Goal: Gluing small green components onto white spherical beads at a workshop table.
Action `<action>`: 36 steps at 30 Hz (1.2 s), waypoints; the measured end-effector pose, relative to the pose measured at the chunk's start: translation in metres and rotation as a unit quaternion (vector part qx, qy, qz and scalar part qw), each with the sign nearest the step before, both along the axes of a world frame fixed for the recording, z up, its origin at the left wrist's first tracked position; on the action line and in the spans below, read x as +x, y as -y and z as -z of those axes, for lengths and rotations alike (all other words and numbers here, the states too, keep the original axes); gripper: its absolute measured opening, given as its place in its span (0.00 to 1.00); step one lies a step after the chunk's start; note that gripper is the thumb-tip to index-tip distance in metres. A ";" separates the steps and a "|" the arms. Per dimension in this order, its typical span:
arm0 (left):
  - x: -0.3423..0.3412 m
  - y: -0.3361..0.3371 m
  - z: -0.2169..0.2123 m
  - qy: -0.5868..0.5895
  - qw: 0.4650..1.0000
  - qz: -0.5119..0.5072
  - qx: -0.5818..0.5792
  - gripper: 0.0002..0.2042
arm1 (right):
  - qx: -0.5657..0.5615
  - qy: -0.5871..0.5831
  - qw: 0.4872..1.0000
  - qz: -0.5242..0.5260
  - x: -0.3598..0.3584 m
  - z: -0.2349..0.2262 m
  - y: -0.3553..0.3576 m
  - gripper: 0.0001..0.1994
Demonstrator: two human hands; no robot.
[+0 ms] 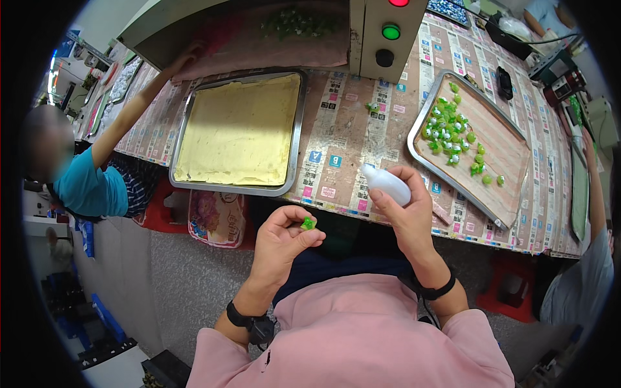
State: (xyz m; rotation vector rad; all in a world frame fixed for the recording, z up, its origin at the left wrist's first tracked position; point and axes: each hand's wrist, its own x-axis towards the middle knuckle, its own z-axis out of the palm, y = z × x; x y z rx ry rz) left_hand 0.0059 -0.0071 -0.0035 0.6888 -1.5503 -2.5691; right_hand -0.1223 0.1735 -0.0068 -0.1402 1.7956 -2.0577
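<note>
Between the thumb and fingers of my left hand (283, 242) is a small green figure (308, 224), pinched in front of my body near the table's edge. My right hand (414, 210) is wrapped round a white squeeze bottle (391, 186), its nozzle tilted up and to the left. To the right of the bottle lies a metal tray (498, 165) lined with pinkish cloth. Clustered in it are several small green figures (446, 129) with white eye-like balls. One more such figure (372, 107) sits on the table beyond the bottle.
At the left is a metal tray (236, 136) with a yellow lining. Behind it stands a hooded machine (385, 42) with lit buttons; a co-worker's arm (136, 107) reaches into it. Another person's arm (596, 187) is at the far right. A red stool (508, 288) stands below the table.
</note>
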 end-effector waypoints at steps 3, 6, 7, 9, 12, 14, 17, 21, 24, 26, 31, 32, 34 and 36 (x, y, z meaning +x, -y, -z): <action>0.005 0.004 -0.001 -0.011 1.000 -0.013 -0.013 0.14 | 0.025 -0.037 0.999 -0.006 -0.006 -0.003 0.004 0.19; 0.009 0.005 -0.002 -0.019 1.000 -0.020 -0.010 0.14 | 0.003 -0.112 0.994 0.005 -0.017 0.016 0.011 0.18; 0.010 0.006 -0.002 -0.023 0.999 -0.023 -0.006 0.14 | 0.004 -0.113 0.994 0.003 -0.019 0.019 0.014 0.18; 0.011 0.005 -0.003 -0.024 1.000 -0.020 0.004 0.14 | 0.001 -0.127 0.992 -0.003 -0.021 0.022 0.017 0.17; 0.009 0.002 -0.009 -0.018 0.999 -0.021 0.030 0.13 | 0.042 -0.151 0.988 0.003 -0.020 0.021 0.024 0.17; 0.008 0.000 -0.010 -0.013 0.998 -0.027 0.048 0.13 | 0.048 -0.164 0.985 0.009 -0.020 0.023 0.027 0.17; 0.007 -0.002 -0.009 -0.007 0.997 -0.015 0.076 0.13 | 0.057 -0.170 0.984 0.017 -0.021 0.028 0.026 0.17; 0.007 -0.006 -0.004 -0.021 0.996 0.010 0.083 0.12 | 0.053 -0.212 0.975 0.050 -0.016 0.025 0.024 0.19; 0.006 -0.009 -0.004 -0.028 0.997 0.014 0.075 0.12 | 0.170 -0.316 0.930 0.079 0.005 0.012 0.012 0.21; 0.003 -0.013 -0.006 -0.032 0.997 0.025 0.064 0.13 | 0.209 -0.363 0.906 0.056 0.021 0.001 0.000 0.17; 0.000 -0.020 -0.002 -0.041 0.998 0.044 0.010 0.13 | 0.098 -0.189 0.969 -0.127 0.050 -0.011 -0.007 0.08; 0.000 -0.021 -0.001 -0.051 0.997 0.053 -0.018 0.13 | 0.082 -0.165 0.975 -0.128 0.052 -0.010 -0.007 0.07; -0.001 -0.025 0.000 -0.063 0.995 0.050 -0.056 0.13 | 0.083 -0.138 0.978 -0.136 0.052 -0.007 -0.008 0.06; -0.002 -0.027 -0.001 -0.075 0.992 0.047 -0.093 0.13 | 0.084 -0.110 0.980 -0.145 0.052 -0.006 -0.009 0.06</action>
